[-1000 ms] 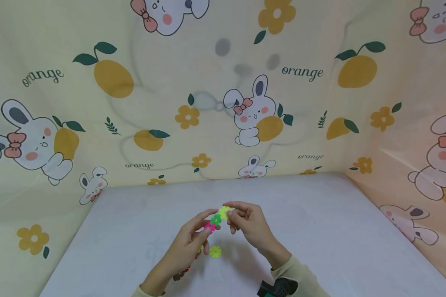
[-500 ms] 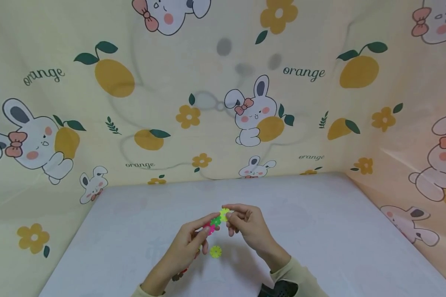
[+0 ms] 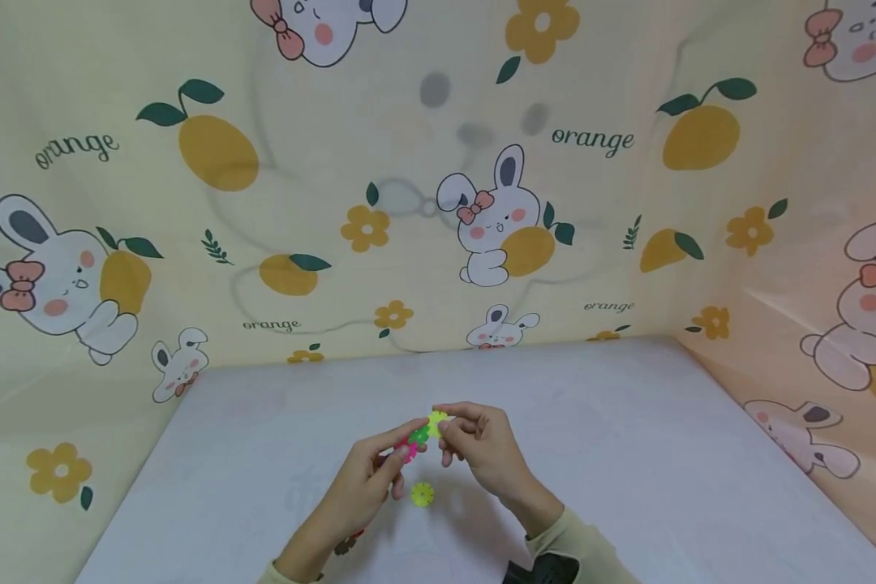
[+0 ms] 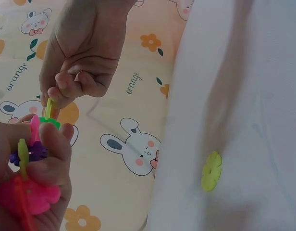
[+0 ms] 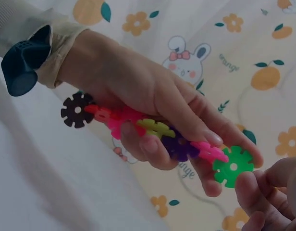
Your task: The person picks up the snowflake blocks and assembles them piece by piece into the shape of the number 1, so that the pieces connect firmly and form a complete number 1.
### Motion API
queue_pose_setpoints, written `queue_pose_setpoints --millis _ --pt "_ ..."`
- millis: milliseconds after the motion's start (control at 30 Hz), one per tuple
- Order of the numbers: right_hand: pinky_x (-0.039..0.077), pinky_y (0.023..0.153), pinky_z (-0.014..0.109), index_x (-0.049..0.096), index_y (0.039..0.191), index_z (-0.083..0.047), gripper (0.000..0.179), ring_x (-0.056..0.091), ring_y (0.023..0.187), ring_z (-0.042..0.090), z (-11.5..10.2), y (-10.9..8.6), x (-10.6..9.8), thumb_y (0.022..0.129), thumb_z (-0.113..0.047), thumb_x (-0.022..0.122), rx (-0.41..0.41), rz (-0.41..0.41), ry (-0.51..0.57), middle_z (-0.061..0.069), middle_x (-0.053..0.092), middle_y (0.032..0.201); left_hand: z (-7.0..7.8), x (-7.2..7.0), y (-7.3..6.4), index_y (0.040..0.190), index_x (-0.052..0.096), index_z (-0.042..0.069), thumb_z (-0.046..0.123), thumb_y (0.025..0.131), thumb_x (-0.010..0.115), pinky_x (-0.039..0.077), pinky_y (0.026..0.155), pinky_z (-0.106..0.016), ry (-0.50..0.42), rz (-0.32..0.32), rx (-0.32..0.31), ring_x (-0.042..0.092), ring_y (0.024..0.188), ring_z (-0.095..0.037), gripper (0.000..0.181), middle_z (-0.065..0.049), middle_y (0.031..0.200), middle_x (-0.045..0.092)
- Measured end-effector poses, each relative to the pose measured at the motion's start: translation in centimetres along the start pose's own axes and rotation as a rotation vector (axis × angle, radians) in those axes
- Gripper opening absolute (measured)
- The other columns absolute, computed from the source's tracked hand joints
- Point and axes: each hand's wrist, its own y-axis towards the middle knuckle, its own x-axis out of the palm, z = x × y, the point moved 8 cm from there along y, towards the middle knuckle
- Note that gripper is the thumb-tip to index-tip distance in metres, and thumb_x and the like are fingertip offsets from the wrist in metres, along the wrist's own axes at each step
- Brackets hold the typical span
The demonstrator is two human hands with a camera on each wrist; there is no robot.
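My left hand (image 3: 358,483) grips a chain of interlocking notched plastic discs. In the right wrist view the chain runs from a dark brown disc (image 5: 70,111) through red, pink, yellow, purple (image 5: 182,150) and pink ones to a green disc (image 5: 224,169) beyond the fingertips. My right hand (image 3: 485,446) pinches a yellow-green disc (image 3: 437,422) at the green disc's edge, seen edge-on in the left wrist view. In the head view the left hand hides most of the chain, and the brown end shows under its wrist.
One loose yellow disc (image 3: 417,497) lies on the white tabletop (image 3: 591,454), below and between the hands. A cloth printed with rabbits and oranges (image 3: 409,268) stands behind the table and along its sides. A dark device (image 5: 25,62) is strapped at the right cuff.
Both hands hold nearly the same place, with the right still pinching the yellow-green disc. Less of the chain's lower part shows beneath the left hand now. The view has shifted slightly.
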Motion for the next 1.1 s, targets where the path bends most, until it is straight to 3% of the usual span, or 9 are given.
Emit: queue_pose_setpoints --millis 167,300,433,533,600,733,867,967,1100 --pt "0.051 0.059 0.019 0.062 0.126 0.009 0.030 0.061 0.057 0.006 -0.05 -0.11 -0.25 0.100 -0.006 0.058 0.005 -0.032 -0.035 0.002 0.064 0.073 0.13 0.30 0.03 0.146 0.055 0.019 0.008 0.107 0.047 0.032 0.043 -0.013 0.005 -0.018 0.013 0.050 0.052 -0.005 0.042 -0.016 0.103 0.066" --pt "0.048 0.056 0.018 0.063 0.124 0.009 0.029 0.061 0.057 0.006 0.23 0.03 -0.46 0.100 -0.006 0.058 0.020 -0.067 -0.063 0.003 0.064 0.072 0.04 0.59 0.02 0.146 0.055 0.020 0.010 0.107 0.048 0.032 0.044 -0.013 0.003 -0.037 0.009 0.050 0.052 -0.005 0.041 -0.017 0.108 0.065" --pt "0.045 0.055 0.018 0.064 0.125 0.008 0.029 0.060 0.056 0.007 0.51 0.18 -0.54 0.100 -0.007 0.057 0.043 -0.110 -0.076 0.003 0.064 0.071 -0.06 0.76 -0.08 0.146 0.055 0.019 0.012 0.107 0.048 0.032 0.043 -0.013 0.006 -0.050 0.007 0.049 0.052 -0.003 0.040 -0.013 0.102 0.065" --pt "0.043 0.055 0.017 0.064 0.125 0.007 0.030 0.060 0.054 0.009 0.62 0.22 -0.56 0.100 -0.007 0.057 0.059 -0.124 -0.074 0.000 0.063 0.069 -0.10 0.87 -0.17 0.146 0.055 0.019 0.014 0.108 0.048 0.032 0.043 -0.013 0.016 -0.061 0.012 0.048 0.050 -0.001 0.039 -0.010 0.082 0.061" --pt "0.043 0.054 0.017 0.064 0.125 0.007 0.029 0.059 0.054 0.009 0.65 0.23 -0.53 0.100 -0.007 0.057 0.065 -0.120 -0.075 -0.001 0.063 0.068 -0.13 0.88 -0.21 0.146 0.055 0.019 0.013 0.108 0.048 0.032 0.043 -0.013 0.015 -0.062 0.015 0.048 0.051 -0.001 0.039 -0.009 0.078 0.057" --pt "0.042 0.053 0.017 0.065 0.124 0.007 0.029 0.060 0.055 0.007 0.64 0.17 -0.34 0.100 -0.007 0.058 0.070 -0.092 -0.076 0.001 0.063 0.068 -0.24 0.74 -0.27 0.146 0.055 0.019 0.009 0.107 0.047 0.034 0.045 -0.013 0.000 -0.051 0.010 0.049 0.052 -0.002 0.041 -0.015 0.107 0.065" --pt "0.044 0.055 0.017 0.064 0.123 0.007 0.028 0.061 0.056 0.006 0.60 0.11 -0.16 0.099 -0.006 0.059 0.068 -0.066 -0.068 0.000 0.064 0.069 -0.39 0.59 -0.23 0.146 0.055 0.018 0.008 0.107 0.046 0.035 0.045 -0.013 -0.015 -0.040 -0.009 0.050 0.053 -0.003 0.041 -0.020 0.130 0.062" --pt "0.045 0.057 0.017 0.064 0.125 0.005 0.029 0.063 0.058 0.006 0.38 0.10 -0.24 0.099 -0.008 0.060 0.057 -0.062 -0.069 -0.003 0.065 0.070 -0.53 0.48 -0.12 0.146 0.054 0.016 0.012 0.108 0.046 0.036 0.044 -0.013 -0.057 -0.035 -0.041 0.052 0.052 -0.004 0.039 -0.021 0.122 0.064" --pt "0.046 0.061 0.018 0.062 0.130 0.002 0.033 0.066 0.063 0.007 -0.13 0.06 -0.39 0.101 -0.014 0.060 0.037 -0.101 -0.065 -0.005 0.069 0.077 -0.67 0.40 0.11 0.138 0.053 0.010 0.019 0.108 0.049 0.038 0.043 -0.015 -0.164 -0.031 -0.088 0.056 0.051 -0.008 0.032 -0.013 0.105 0.069"
